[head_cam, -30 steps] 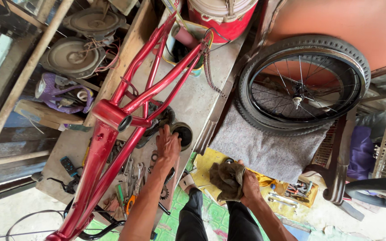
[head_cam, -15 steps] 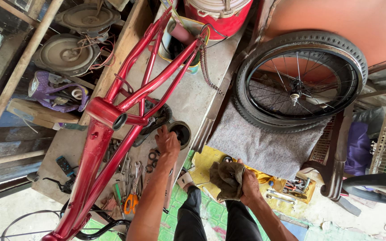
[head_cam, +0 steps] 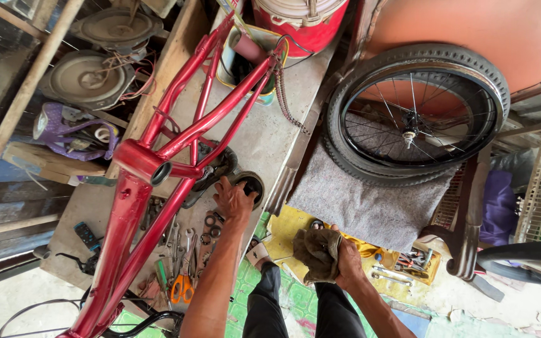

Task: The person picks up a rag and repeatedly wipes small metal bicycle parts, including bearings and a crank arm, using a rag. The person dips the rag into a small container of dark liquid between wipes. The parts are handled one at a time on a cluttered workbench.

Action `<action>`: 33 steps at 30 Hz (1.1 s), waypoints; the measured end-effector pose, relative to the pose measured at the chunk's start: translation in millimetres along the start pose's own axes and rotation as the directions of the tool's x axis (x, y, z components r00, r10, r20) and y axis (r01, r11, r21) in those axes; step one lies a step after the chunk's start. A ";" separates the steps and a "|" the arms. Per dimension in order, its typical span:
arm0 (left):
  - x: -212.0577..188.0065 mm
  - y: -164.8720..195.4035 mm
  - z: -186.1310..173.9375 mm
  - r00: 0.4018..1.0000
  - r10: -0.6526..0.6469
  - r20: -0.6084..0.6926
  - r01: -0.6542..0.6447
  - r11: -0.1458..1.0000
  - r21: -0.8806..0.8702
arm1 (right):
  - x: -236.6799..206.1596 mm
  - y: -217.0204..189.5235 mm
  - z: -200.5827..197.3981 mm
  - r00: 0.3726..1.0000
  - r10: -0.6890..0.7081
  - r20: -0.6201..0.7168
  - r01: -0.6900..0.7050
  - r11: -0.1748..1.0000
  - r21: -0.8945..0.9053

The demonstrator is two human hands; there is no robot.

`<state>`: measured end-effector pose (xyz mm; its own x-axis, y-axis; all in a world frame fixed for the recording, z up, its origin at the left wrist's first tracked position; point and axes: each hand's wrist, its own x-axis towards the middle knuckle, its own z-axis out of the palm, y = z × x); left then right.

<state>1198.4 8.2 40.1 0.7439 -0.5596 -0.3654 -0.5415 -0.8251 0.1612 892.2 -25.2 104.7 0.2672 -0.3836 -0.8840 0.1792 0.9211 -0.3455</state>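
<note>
A red bicycle frame (head_cam: 158,163) lies across a concrete slab (head_cam: 264,131), its bottom-bracket shell facing me. My left hand (head_cam: 233,199) reaches onto the slab beside the frame, fingers resting on a dark round part (head_cam: 253,183) near the bracket. Whether it grips that part I cannot tell. My right hand (head_cam: 345,260) is closed on a crumpled brown rag (head_cam: 316,253), held above my knees.
Loose wrenches, rings and orange-handled scissors (head_cam: 183,285) lie on the slab near the frame. A spoked wheel with tyre (head_cam: 416,116) leans over a grey cloth (head_cam: 364,200). A red bucket (head_cam: 298,22), a chain (head_cam: 286,100) and old metal discs (head_cam: 89,75) sit beyond.
My left hand has shifted slightly toward the dark round part. My right hand still holds the rag in about the same place.
</note>
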 end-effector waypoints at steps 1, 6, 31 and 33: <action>-1.3 4.6 -0.2 1.000 -0.019 -0.008 0.019 1.000 -0.001 | -0.1 -0.8 -0.3 1.000 0.010 -0.003 -0.010 1.000 -0.005; -1.1 15.1 4.8 0.997 -0.081 -0.007 0.082 0.994 0.066 | -0.1 -0.1 -1.7 1.000 0.007 -0.005 -0.007 1.000 0.004; 0.9 -1.6 21.7 0.997 -0.048 -0.057 0.043 0.996 -0.076 | -5.2 0.4 -20.8 0.999 -0.003 0.038 0.002 1.000 0.024; -6.3 -11.9 24.0 0.996 -0.003 -0.088 -0.009 0.990 -0.140 | -6.8 -0.3 -22.3 1.000 0.009 0.009 -0.009 1.000 0.019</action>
<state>1190.8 23.4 18.6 0.7772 -0.5615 -0.2839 -0.4881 -0.8228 0.2912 869.1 -21.4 103.8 0.2776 -0.3757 -0.8842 0.1946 0.9233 -0.3313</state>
